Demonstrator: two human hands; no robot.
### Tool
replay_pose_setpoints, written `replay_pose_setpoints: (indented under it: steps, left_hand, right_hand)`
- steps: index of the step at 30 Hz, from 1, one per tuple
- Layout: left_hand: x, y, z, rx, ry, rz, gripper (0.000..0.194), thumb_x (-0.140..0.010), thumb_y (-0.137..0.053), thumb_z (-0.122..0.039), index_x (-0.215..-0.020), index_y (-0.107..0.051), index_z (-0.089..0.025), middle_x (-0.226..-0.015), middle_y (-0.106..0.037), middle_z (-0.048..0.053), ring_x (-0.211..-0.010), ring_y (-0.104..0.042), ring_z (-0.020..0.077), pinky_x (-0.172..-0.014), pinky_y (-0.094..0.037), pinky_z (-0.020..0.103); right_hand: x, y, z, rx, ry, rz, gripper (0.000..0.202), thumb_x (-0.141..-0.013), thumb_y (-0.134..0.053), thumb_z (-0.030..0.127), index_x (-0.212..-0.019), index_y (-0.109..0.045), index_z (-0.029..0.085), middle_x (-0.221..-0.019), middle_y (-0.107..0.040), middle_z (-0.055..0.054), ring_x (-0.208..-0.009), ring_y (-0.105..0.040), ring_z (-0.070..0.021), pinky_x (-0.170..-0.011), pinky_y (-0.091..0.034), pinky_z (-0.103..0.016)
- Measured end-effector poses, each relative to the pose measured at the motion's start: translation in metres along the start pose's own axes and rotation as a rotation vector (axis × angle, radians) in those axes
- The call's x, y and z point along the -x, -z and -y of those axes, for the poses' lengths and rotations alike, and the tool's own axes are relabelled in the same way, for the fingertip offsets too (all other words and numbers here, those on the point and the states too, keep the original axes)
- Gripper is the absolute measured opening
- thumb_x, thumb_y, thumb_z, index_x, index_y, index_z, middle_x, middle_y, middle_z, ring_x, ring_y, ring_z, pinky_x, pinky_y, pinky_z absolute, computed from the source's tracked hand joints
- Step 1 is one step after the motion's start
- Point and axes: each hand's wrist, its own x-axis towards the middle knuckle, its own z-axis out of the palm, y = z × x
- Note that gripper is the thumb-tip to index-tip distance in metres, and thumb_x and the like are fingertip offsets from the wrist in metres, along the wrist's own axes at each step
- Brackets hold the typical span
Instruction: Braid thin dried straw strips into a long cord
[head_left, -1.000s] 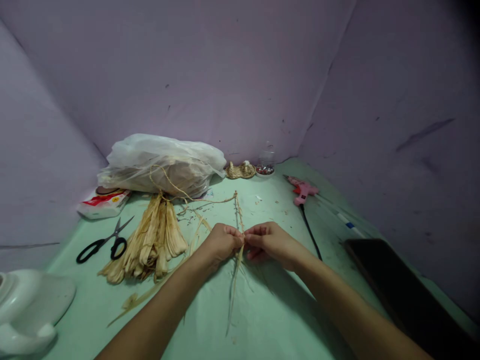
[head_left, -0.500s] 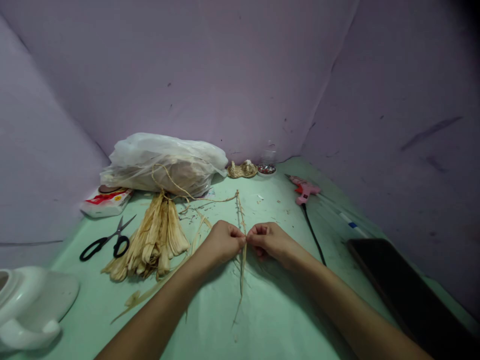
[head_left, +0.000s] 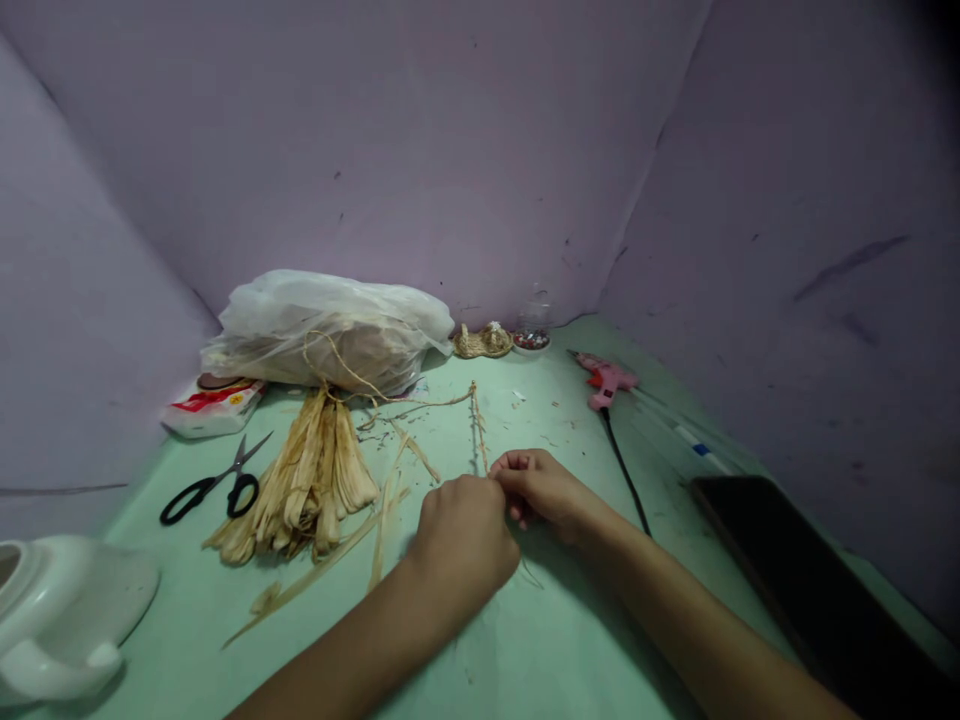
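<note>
1. Tan cord (head_left: 481, 430) crosses the green table (head_left: 577, 650) to the right hand (head_left: 541, 487), whose thumb and finger still pinch it.
2. Left hand (head_left: 469, 530) has rolled knuckles-up; its grasp is hidden.

You're at a small craft corner, likely in a home, with scissors (head_left: 217, 483) left of the dried fibre bundle (head_left: 306, 480), a pink glue gun (head_left: 609, 381) right of it, and purple walls (head_left: 420, 150) behind.

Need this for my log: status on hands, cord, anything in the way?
Right hand pinching twisted cord. Left hand close against it, fingers hidden. Cord bends left toward fiber bundle. Loose strips left of hands, not blocking.
</note>
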Motion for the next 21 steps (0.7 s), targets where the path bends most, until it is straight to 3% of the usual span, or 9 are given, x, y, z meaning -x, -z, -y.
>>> replay_pose_setpoints:
  steps: [6, 9, 12, 15, 17, 21]
  left_hand:
    - [-0.012, 0.017, 0.013, 0.156, -0.06, 0.089, 0.017, -0.062, -0.052, -0.023, -0.047, -0.054, -0.015, -0.044, -0.044, 0.002, -0.046, -0.044, 0.0125, -0.049, -0.029, 0.024]
    - [-0.029, 0.024, 0.023, 0.451, 0.16, 0.064, 0.014, -0.065, -0.049, -0.021, -0.07, -0.059, -0.013, -0.043, -0.047, -0.001, -0.038, -0.042, 0.01, -0.042, -0.029, 0.022]
    - [-0.037, 0.016, 0.024, 0.82, 0.368, 0.239, 0.031, -0.062, -0.049, -0.015, -0.093, -0.053, -0.009, -0.043, -0.049, -0.002, -0.034, -0.043, 0.0107, -0.036, -0.03, 0.021]
    - [-0.036, 0.003, 0.02, 1.014, 0.326, 0.408, 0.017, -0.06, -0.048, -0.01, -0.074, -0.055, -0.009, -0.05, -0.052, 0.0, -0.035, -0.044, 0.008, -0.033, -0.03, 0.019]
    - [-0.035, -0.001, 0.021, 0.982, 0.276, 0.443, 0.007, -0.062, -0.047, -0.011, -0.062, -0.054, -0.01, -0.048, -0.05, -0.001, -0.033, -0.042, 0.0063, -0.032, -0.029, 0.018]
    - [-0.038, 0.011, 0.033, 0.644, 0.242, 0.423, 0.01, -0.066, -0.05, -0.015, -0.059, -0.056, -0.009, -0.037, -0.044, -0.004, -0.028, -0.038, 0.0061, -0.031, -0.026, 0.017]
  right_hand:
    - [0.004, 0.002, -0.002, -0.037, 0.053, -0.001, 0.003, -0.062, -0.048, 0.013, -0.059, -0.049, 0.015, -0.04, -0.045, 0.007, -0.029, -0.031, -0.0026, -0.029, -0.023, -0.015]
    - [0.006, 0.004, -0.003, -0.052, 0.065, 0.0, 0.007, -0.064, -0.051, 0.017, -0.059, -0.047, 0.015, -0.045, -0.048, 0.006, -0.03, -0.031, -0.0021, -0.029, -0.024, -0.016]
    - [0.006, 0.005, -0.004, -0.058, 0.093, 0.016, 0.009, -0.065, -0.052, 0.02, -0.06, -0.047, 0.015, -0.046, -0.049, 0.006, -0.031, -0.031, -0.002, -0.03, -0.024, -0.016]
    - [0.003, 0.006, -0.006, -0.054, 0.11, 0.035, 0.007, -0.065, -0.052, 0.019, -0.061, -0.048, 0.014, -0.047, -0.049, 0.006, -0.031, -0.032, -0.002, -0.03, -0.024, -0.015]
    - [0.002, 0.006, -0.007, -0.045, 0.109, 0.038, 0.004, -0.065, -0.05, 0.018, -0.063, -0.049, 0.014, -0.046, -0.049, 0.006, -0.031, -0.032, -0.0021, -0.03, -0.024, -0.015]
    - [0.002, 0.005, -0.007, 0.004, 0.1, 0.009, 0.002, -0.065, -0.049, 0.014, -0.063, -0.047, 0.015, -0.045, -0.047, 0.007, -0.029, -0.032, -0.0028, -0.029, -0.024, -0.016]
